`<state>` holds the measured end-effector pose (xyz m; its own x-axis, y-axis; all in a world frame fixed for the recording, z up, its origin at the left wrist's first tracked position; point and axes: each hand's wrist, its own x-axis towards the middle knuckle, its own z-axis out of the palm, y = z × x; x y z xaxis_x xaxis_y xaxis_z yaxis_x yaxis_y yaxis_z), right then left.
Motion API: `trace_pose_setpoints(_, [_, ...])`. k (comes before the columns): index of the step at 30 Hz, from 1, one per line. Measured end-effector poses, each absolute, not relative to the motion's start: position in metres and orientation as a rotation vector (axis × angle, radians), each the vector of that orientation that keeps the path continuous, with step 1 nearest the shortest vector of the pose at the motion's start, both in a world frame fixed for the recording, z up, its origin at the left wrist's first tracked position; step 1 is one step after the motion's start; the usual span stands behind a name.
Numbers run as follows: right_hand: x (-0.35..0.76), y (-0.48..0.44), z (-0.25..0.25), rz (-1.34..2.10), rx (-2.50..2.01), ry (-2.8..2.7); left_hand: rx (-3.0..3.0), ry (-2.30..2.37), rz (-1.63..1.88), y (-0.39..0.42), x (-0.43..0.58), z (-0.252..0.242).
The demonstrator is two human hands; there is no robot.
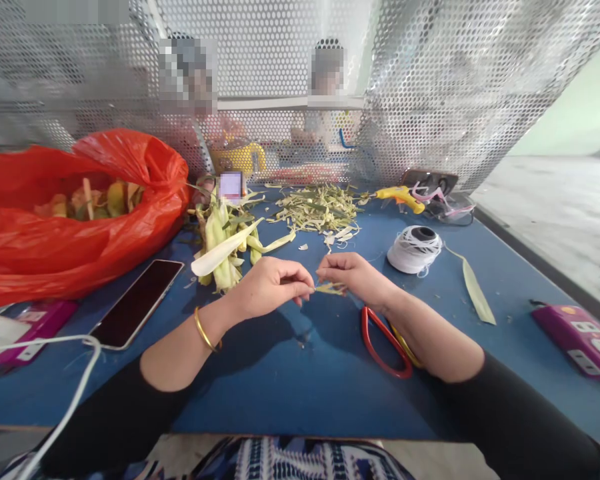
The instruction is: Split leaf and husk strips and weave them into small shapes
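Observation:
Over the middle of the blue table (280, 380), my left hand (275, 283) pinches one end of a thin pale-green husk strip (327, 288). My right hand (353, 277) is closed on the same strip, a little to the right; its fingers partly hide the strip. Scissors with red handles (385, 347) lie under my right forearm, their blades hidden. Left of my hands is a pile of green corn husks (223, 247). Beyond them spreads a heap of shredded husk strips (320, 207). A spool of white thread (416, 250) stands to the right.
A red plastic bag (145, 227) of husk pieces fills the left side, near a phone (137, 303) and a white cable (87, 380). A yellow glue gun (400, 197), glasses (443, 203), a loose husk leaf (475, 290) and a purple power strip (580, 340) lie right. Perforated metal (280, 60) stands behind.

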<state>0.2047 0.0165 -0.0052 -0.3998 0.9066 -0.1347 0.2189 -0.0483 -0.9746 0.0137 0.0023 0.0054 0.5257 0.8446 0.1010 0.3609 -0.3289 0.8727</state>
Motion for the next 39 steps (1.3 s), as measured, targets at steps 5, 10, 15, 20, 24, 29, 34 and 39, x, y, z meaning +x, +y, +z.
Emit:
trace_pose_setpoints(5, [0.193,0.011,-0.013,2.01,-1.067,-0.971,1.815,1.174,1.052,0.006,0.015,0.0])
trace_pose_setpoints(10, [0.176,-0.008,-0.011,1.901,-1.114,-0.925,2.229,1.378,1.17,0.004,0.016,-0.01])
trace_pose_setpoints(15, [0.177,-0.015,-0.008,1.038,-1.219,-1.711,2.61,1.534,0.921,-0.003,0.021,-0.015])
trace_pose_setpoints(20, [0.182,-0.011,-0.014,0.669,-1.176,-2.014,2.596,1.6,0.63,-0.008,0.026,-0.015])
trace_pose_setpoints(24, [0.183,-0.008,-0.02,0.692,-1.119,-1.984,2.519,1.61,0.59,-0.009,0.028,-0.015])
trace_pose_setpoints(29, [0.185,-0.005,-0.023,0.716,-1.198,-2.042,2.362,1.594,0.614,-0.009,0.03,-0.016])
trace_pose_setpoints(34, [0.192,0.005,-0.022,0.709,-1.168,-2.091,1.88,1.335,0.734,0.002,0.027,-0.017])
trace_pose_setpoints(39, [0.198,0.012,-0.017,0.777,-1.053,-2.108,1.646,1.224,0.792,0.013,0.02,-0.021])
